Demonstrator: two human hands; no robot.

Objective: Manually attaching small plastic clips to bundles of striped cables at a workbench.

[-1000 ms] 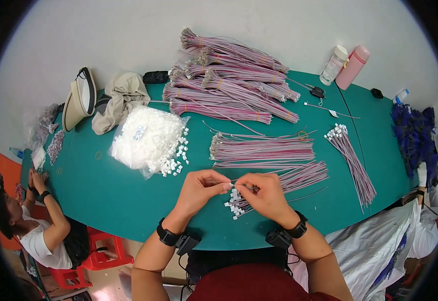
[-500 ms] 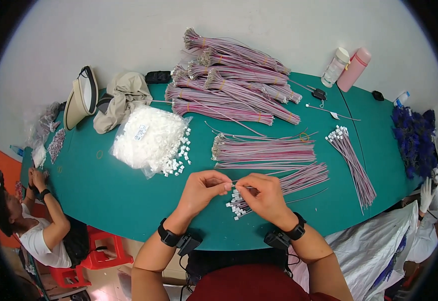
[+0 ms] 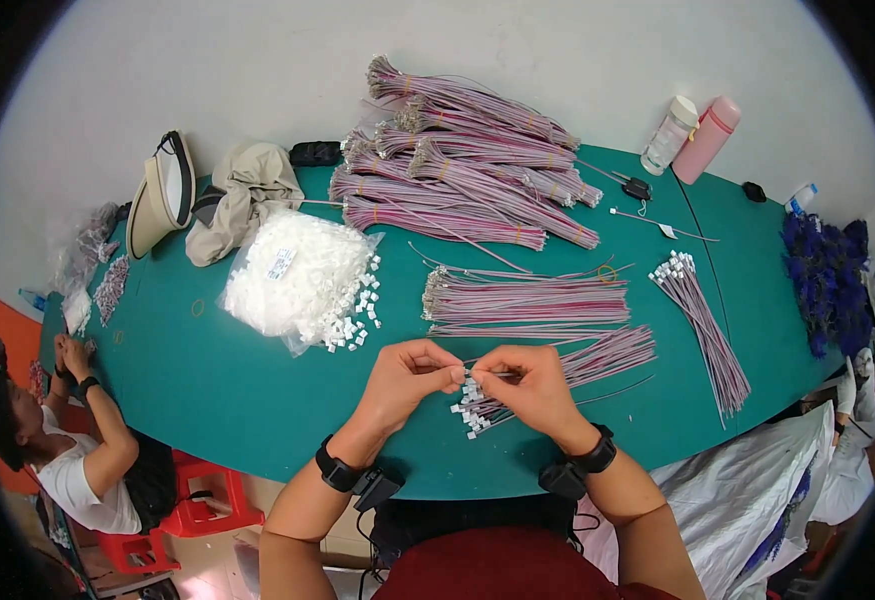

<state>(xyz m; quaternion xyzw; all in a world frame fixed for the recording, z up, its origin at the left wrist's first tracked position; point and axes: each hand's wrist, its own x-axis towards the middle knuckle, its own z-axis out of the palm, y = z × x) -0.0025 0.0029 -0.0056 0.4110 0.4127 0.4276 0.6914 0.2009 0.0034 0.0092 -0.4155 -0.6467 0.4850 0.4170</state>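
Over the near middle of the table, my left hand (image 3: 405,385) and my right hand (image 3: 532,388) meet fingertip to fingertip, both pinched. A small white connector shows at the left fingertips, and the right thumb and forefinger grip a thin wire against it; the fingers hide most of both. Just beneath and right of my hands lies a loose fan of pink-grey wires (image 3: 612,355) with white connectors (image 3: 472,408) on their left ends. Behind it rests a flat bundle of wires (image 3: 527,300) with bare metal-tipped ends at left.
A plastic bag of white connectors (image 3: 287,275) spills loose connectors (image 3: 362,310) at left. Tied wire bundles (image 3: 467,185) are heaped at the back. At right lie connector-ended wires (image 3: 702,335); bottles (image 3: 707,140) stand behind. A person (image 3: 87,450) works at far left.
My right hand has shifted very slightly, its fingers still against the left fingertips. At the far right edge, another person's gloved hand has moved. The wires and bag lie as before.
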